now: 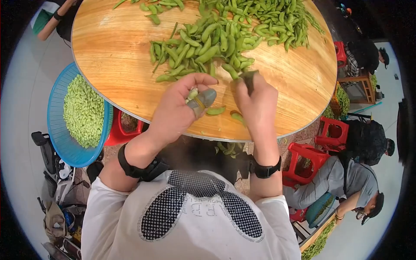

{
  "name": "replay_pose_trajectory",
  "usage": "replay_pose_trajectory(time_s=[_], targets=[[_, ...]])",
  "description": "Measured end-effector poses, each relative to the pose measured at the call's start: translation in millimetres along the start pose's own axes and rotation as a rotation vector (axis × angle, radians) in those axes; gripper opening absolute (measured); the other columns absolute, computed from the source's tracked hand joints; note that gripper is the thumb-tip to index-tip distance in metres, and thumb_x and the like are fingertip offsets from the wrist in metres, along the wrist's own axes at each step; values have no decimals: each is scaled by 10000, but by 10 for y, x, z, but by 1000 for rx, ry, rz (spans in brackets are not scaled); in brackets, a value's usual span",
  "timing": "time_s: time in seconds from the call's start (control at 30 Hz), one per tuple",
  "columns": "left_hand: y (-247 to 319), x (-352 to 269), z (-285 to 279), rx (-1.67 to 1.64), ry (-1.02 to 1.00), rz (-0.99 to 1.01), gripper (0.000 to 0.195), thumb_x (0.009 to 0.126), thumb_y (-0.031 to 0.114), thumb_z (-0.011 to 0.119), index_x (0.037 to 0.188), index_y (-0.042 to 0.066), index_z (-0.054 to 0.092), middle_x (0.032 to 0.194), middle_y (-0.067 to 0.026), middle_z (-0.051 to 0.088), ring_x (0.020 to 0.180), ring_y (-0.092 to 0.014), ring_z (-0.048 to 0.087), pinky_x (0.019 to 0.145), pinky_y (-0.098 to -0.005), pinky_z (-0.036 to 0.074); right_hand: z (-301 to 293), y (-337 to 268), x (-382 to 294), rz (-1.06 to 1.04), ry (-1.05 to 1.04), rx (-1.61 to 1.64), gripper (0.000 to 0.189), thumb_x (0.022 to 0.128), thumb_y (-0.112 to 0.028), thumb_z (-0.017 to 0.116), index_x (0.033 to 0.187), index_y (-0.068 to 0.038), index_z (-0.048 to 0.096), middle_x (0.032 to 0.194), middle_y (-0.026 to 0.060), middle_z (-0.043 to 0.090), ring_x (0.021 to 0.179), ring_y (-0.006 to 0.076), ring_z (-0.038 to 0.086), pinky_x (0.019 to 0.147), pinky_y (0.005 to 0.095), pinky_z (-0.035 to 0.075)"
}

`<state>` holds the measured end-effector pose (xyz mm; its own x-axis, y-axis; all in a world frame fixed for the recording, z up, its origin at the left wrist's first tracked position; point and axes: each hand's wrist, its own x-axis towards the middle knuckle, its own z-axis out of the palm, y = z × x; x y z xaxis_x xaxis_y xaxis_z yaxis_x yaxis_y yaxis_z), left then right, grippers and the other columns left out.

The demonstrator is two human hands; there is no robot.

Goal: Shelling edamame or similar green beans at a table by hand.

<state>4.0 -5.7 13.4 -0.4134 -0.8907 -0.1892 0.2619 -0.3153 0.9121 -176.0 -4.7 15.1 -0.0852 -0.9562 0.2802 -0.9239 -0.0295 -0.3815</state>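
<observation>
My left hand is curled above the near part of a round wood-grain table. Pale shelled beans sit between its fingers and palm. A grey finger cot with a yellow band covers one digit. To the right, my right hand has its thumb and fingers at the end of a green soybean pod; blur hides whether they grip it. A dark cover shows at these fingertips. Single pods, one green and one browned at its tip, lie between the hands.
Heaped soybean pods spread over the table's far side. At left stands a blue plastic basket of shelled beans. Red plastic stools are at right, near a seated person reaching to a tray of greens.
</observation>
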Motion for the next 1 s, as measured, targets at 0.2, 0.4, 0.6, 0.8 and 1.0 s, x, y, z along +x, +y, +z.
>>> replay_pose_trajectory(time_s=[0.2,0.4,0.6,0.8,1.0], targets=[[60,-48,110,920,-14,710,394,772,21,600,1159,73,551,868,-145,582,814,-312,571,690,-347,465,-259,-90,-191,485,-307,1144,63,830,-76,558,827,-26,597,659,-64,506,581,28,434,523,201,367],[-23,17,22,799,-70,431,334,736,-51,586,1059,32,600,853,-121,607,845,-260,598,697,-306,475,-289,-143,-330,337,-319,987,92,888,-87,533,899,-4,571,643,-19,468,613,49,411,546,226,362],[-142,47,32,-253,63,77,143,804,24,658,943,37,628,888,-70,658,750,-122,617,651,-235,486,-355,-216,-333,168,-475,1022,200,959,-156,398,1030,-18,524,654,6,465,569,97,435,527,245,370],[-145,40,45,-228,98,162,143,801,0,642,937,41,628,913,-68,647,782,-127,614,680,-239,488,-382,-235,-304,185,-632,1131,214,981,-184,352,959,-20,487,691,0,460,560,83,416,519,223,356],[-190,24,71,34,136,334,128,789,-12,633,913,21,628,860,-24,607,760,-107,578,692,-227,461,-303,-207,-389,364,-702,1418,184,980,-165,358,912,-43,477,690,-6,445,567,71,407,502,206,340]])
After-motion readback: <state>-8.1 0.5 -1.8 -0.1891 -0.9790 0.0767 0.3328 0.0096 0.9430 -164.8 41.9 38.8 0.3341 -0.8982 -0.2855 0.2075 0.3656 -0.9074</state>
